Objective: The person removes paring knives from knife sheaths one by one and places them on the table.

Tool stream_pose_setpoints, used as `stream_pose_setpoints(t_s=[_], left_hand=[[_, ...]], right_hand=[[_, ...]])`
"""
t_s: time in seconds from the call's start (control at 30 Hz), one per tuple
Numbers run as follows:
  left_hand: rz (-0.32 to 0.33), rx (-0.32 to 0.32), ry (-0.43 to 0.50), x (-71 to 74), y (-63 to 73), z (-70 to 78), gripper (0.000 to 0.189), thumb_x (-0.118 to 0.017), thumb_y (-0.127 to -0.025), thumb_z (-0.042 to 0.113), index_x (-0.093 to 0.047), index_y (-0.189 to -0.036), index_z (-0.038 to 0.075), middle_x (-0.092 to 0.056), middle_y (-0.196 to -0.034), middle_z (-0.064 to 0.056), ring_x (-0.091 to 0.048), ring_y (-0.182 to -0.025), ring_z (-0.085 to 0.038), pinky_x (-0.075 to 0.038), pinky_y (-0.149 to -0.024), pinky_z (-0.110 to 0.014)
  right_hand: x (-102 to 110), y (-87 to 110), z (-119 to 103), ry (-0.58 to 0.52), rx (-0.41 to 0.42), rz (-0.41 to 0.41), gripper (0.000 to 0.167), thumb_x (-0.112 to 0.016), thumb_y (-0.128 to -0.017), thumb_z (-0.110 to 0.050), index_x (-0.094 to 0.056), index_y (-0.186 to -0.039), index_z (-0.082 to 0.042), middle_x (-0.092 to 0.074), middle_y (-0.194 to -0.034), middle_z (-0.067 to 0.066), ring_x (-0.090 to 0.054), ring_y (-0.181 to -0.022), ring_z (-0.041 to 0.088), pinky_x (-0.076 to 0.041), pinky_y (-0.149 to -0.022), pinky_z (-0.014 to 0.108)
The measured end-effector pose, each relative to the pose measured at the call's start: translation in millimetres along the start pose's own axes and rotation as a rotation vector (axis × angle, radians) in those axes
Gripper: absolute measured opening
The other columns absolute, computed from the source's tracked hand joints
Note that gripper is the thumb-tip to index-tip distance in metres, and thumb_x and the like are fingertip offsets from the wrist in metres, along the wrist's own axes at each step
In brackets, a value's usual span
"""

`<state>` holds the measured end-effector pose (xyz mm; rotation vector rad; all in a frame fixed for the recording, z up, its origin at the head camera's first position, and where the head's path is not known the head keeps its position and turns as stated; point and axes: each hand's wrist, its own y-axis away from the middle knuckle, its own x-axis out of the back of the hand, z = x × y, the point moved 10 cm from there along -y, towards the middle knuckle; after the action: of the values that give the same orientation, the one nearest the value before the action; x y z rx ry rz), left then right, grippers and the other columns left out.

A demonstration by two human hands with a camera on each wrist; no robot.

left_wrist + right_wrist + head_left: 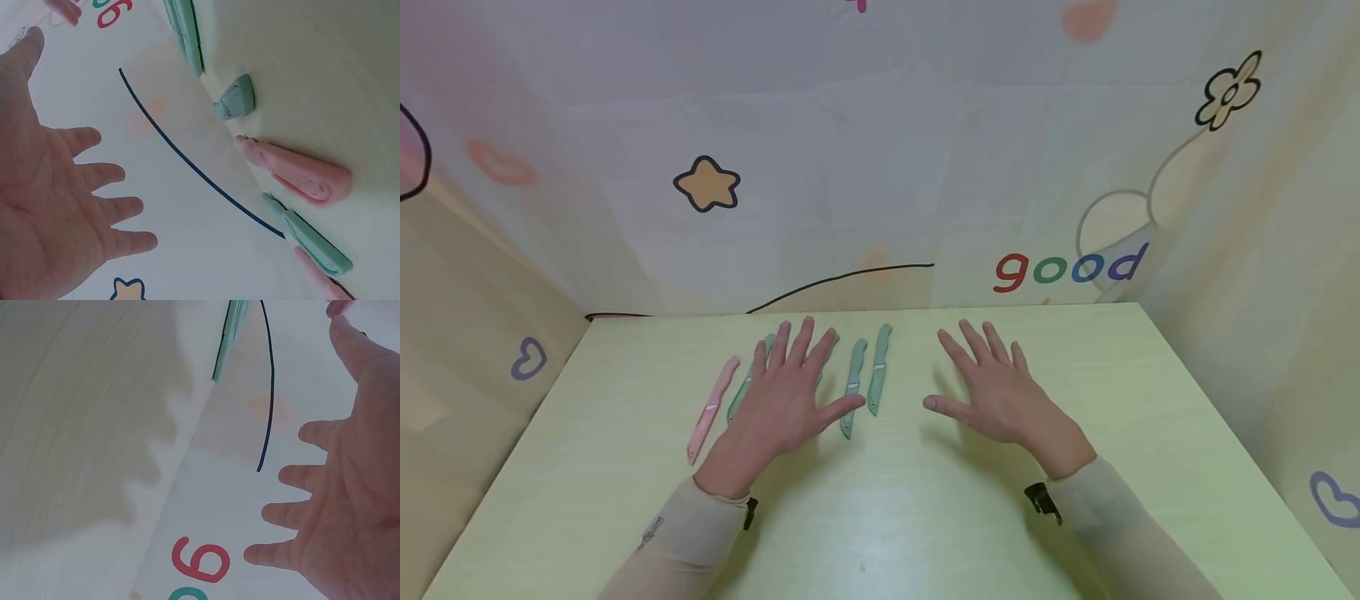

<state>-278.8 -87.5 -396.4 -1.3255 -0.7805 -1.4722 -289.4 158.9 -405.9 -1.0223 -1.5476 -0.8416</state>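
Note:
My left hand (782,404) hovers palm down over a row of small sheathed knives, its fingers spread and holding nothing. Left of it lies a pink knife (712,410), with a green knife (740,398) beside it, partly covered by the hand. Two more green knives, one near the thumb (854,379) and one farther right (880,371), lie with handles toward the back. Another pink knife (306,174), hidden under the hand in the head view, shows in the left wrist view beside a green knife (237,99). My right hand (1000,396) hovers right of the row, fingers spread, grasping nothing.
The knives lie on a pale wooden table (880,517). A printed cloth (850,183) hangs along its back edge and at both sides, with a star (707,183) and the word "good" (1070,268) on it.

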Motion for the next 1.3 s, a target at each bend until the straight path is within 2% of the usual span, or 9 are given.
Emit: stream_pose_setpoints(t_s=[0.17, 0.37, 0.57, 0.7, 0.83, 1.0, 1.17, 1.3], left_hand=[[-0.005, -0.005, 0.068, 3.8, -15.2, 1.4, 0.100, -0.051, -0.097, 0.078, -0.026, -0.169, 0.014, -0.016, -0.176, -0.018, -0.010, -0.161, -0.045, -0.013, -0.125, -0.066], [-0.026, 0.022, 0.180, 5.8, -33.5, 1.0, 0.097, -0.052, -0.100, 0.074, -0.028, -0.168, 0.010, -0.022, -0.173, -0.019, -0.021, -0.158, -0.045, -0.024, -0.123, -0.065], [-0.036, 0.039, 0.285, 7.2, -50.7, 1.5, 0.090, -0.055, -0.103, 0.067, -0.033, -0.165, 0.006, -0.033, -0.168, -0.020, -0.030, -0.154, -0.043, -0.035, -0.119, -0.061], [-0.040, 0.053, 0.350, 6.2, -62.5, 0.9, 0.084, -0.055, -0.106, 0.061, -0.036, -0.163, 0.004, -0.037, -0.165, -0.020, -0.033, -0.152, -0.041, -0.035, -0.119, -0.058], [-0.045, 0.048, 0.419, 2.9, -75.1, -0.2, 0.075, -0.052, -0.110, 0.052, -0.037, -0.161, 0.000, -0.039, -0.163, -0.021, -0.034, -0.152, -0.040, -0.033, -0.122, -0.055], [-0.064, 0.056, 0.475, -3.0, -89.1, -2.0, 0.067, -0.050, -0.112, 0.044, -0.039, -0.160, -0.003, -0.042, -0.162, -0.023, -0.037, -0.152, -0.039, -0.032, -0.122, -0.053], [-0.093, 0.076, 0.514, -10.6, -101.7, -1.5, 0.061, -0.050, -0.113, 0.036, -0.040, -0.159, -0.003, -0.047, -0.158, -0.023, -0.045, -0.146, -0.040, -0.039, -0.118, -0.053], [-0.108, 0.103, 0.544, -16.4, -112.7, 0.0, 0.057, -0.051, -0.113, 0.032, -0.043, -0.157, -0.003, -0.051, -0.155, -0.025, -0.050, -0.142, -0.040, -0.042, -0.115, -0.053]], right_hand=[[0, 0.8, -4, -0.019, 0.015, -0.010, 0.101, -0.058, -0.096, -0.075, -0.021, -0.172, -0.020, -0.013, -0.176, 0.016, -0.006, -0.160, 0.048, -0.011, -0.120, 0.076], [1, -0.6, -11, -0.015, 0.034, -0.010, 0.098, -0.060, -0.097, -0.072, -0.025, -0.171, -0.017, -0.021, -0.174, 0.019, -0.015, -0.159, 0.049, -0.018, -0.120, 0.073], [3, -4.8, -17, -0.005, 0.055, 0.004, 0.095, -0.064, -0.098, -0.067, -0.030, -0.169, -0.014, -0.033, -0.168, 0.021, -0.030, -0.153, 0.047, -0.029, -0.118, 0.068], [3, -9.5, -18, -0.024, 0.043, 0.013, 0.091, -0.067, -0.098, -0.062, -0.036, -0.166, -0.011, -0.042, -0.161, 0.021, -0.040, -0.147, 0.044, -0.037, -0.116, 0.064], [1, -15.6, -18, -0.075, 0.009, 0.015, 0.085, -0.070, -0.099, -0.056, -0.042, -0.161, -0.004, -0.050, -0.153, 0.022, -0.049, -0.140, 0.042, -0.042, -0.115, 0.058], [-3, -23.9, -13, -0.202, -0.069, 0.007, 0.072, -0.070, -0.102, -0.045, -0.050, -0.153, 0.003, -0.057, -0.143, 0.023, -0.058, -0.129, 0.039, -0.049, -0.109, 0.053], [-9, -30.1, -13, -0.311, -0.102, -0.005, 0.055, -0.067, -0.105, -0.030, -0.057, -0.143, 0.008, -0.064, -0.133, 0.023, -0.064, -0.120, 0.037, -0.053, -0.103, 0.051], [-15, -34.6, -11, -0.400, -0.138, -0.019, 0.044, -0.063, -0.106, -0.023, -0.061, -0.138, 0.007, -0.068, -0.125, 0.020, -0.065, -0.112, 0.033, -0.055, -0.098, 0.048]])
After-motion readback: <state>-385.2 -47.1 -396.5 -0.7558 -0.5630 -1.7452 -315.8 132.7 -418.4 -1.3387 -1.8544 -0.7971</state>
